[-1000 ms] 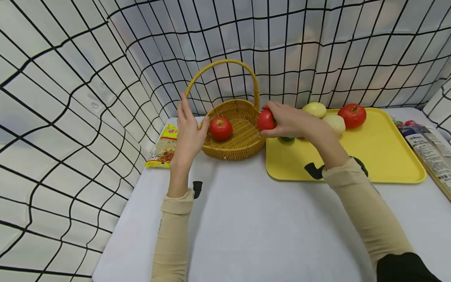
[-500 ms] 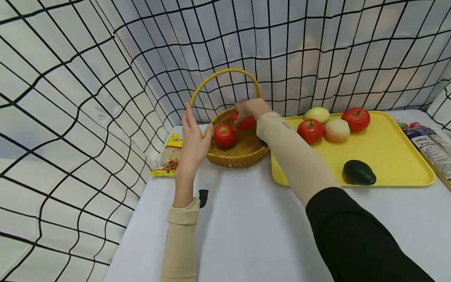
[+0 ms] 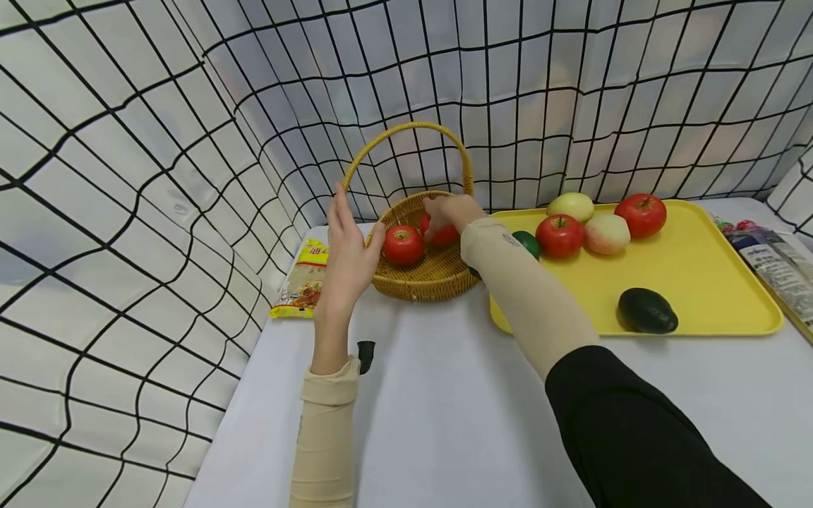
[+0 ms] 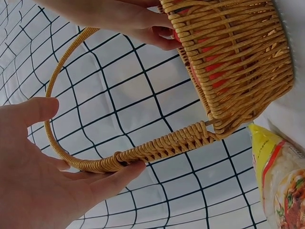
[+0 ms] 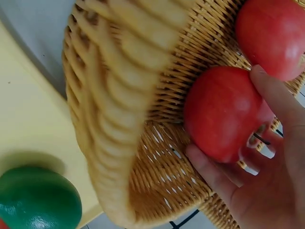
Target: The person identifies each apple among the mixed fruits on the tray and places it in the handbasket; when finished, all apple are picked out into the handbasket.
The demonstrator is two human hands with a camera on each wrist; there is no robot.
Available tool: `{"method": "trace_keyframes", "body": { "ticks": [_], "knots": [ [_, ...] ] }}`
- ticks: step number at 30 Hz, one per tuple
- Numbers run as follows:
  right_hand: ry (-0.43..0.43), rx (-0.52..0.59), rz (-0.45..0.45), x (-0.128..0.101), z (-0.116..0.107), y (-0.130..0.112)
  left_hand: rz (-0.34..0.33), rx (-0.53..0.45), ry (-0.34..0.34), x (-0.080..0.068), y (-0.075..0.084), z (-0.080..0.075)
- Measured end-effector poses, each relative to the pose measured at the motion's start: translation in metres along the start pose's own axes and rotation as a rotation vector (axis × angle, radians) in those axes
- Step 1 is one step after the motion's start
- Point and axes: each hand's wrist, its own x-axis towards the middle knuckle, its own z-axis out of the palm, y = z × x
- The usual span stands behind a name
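From the head camera, the right hand (image 3: 452, 212) reaches across into the wicker basket (image 3: 424, 271), its fingers curled over a red tomato (image 3: 440, 233) low over the basket floor. A second tomato (image 3: 403, 245) lies just to its left, inside the near-left part of the basket. The left hand (image 3: 348, 257) stands flat and upright against the basket's left rim, fingers straight, thumb toward the second tomato. On the yellow tray (image 3: 711, 282) to the right lie an apple (image 3: 559, 236), two pale fruits, another tomato (image 3: 640, 215), a green lime (image 3: 527, 243) and a dark avocado (image 3: 648, 310). A noodle packet (image 3: 301, 282) lies left of the basket.

The left wrist camera shows the left hand (image 4: 43, 176) open, fingertips touching the basket handle (image 4: 143, 152) near where it joins the rim; it grips nothing.

The right wrist camera shows the right hand (image 5: 267, 191) cupping the tomato (image 5: 221, 112) from below, fingers and thumb wrapped round it, the fruit close against the basket's inner wall (image 5: 162, 167). The other tomato (image 5: 271, 36) sits just beyond it, almost touching. The grasp remains closed on the fruit.
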Motion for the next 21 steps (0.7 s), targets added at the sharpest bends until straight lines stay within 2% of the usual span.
{"method": "trace_keyframes", "body": {
  "ticks": [3,10,14,17,21],
  "knots": [
    [0.034,-0.006,-0.059,0.004,0.005,0.002,-0.002,-0.001,0.004,0.000,-0.001,0.000],
    [0.090,-0.010,-0.128,0.013,0.012,0.012,0.002,-0.001,0.000,0.001,-0.003,-0.002],
    [0.156,-0.027,-0.195,0.010,0.015,0.015,0.011,-0.014,0.011,0.000,-0.002,-0.005],
    [0.217,-0.044,-0.246,-0.004,0.021,0.016,0.018,-0.016,0.012,0.000,-0.002,-0.005],
    [0.296,-0.032,-0.326,-0.048,0.034,0.016,0.017,-0.002,0.004,0.000,-0.003,-0.004]
  ]
}}
